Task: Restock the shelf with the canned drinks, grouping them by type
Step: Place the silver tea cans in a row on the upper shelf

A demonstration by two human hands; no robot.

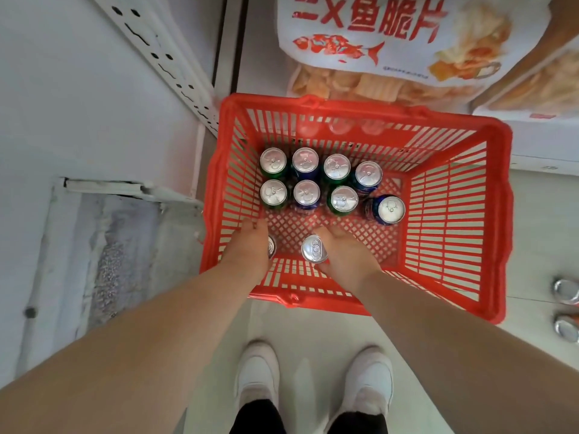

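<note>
A person's white shoes (pixel 258 374) stand on a pale floor, and both bare arms reach down into a red basket (pixel 502 245). The left hand (pixel 247 245) is curled round a half-hidden can (pixel 271 247); only a sliver of its lid shows. The right hand (pixel 346 256) is wrapped round a second can (pixel 314 249), its lid facing up. The hands cover both cans' colours, so a type could be misread and shelved with the wrong group. With two lifted at once, one may slip or knock the near rim. Further in stand eight upright cans (pixel 343 198), green and blue mixed, in two rows. Two loose cans (pixel 565 291) sit outside the basket at the right edge. Beyond the basket lie large snack bags (pixel 376 42).
</note>
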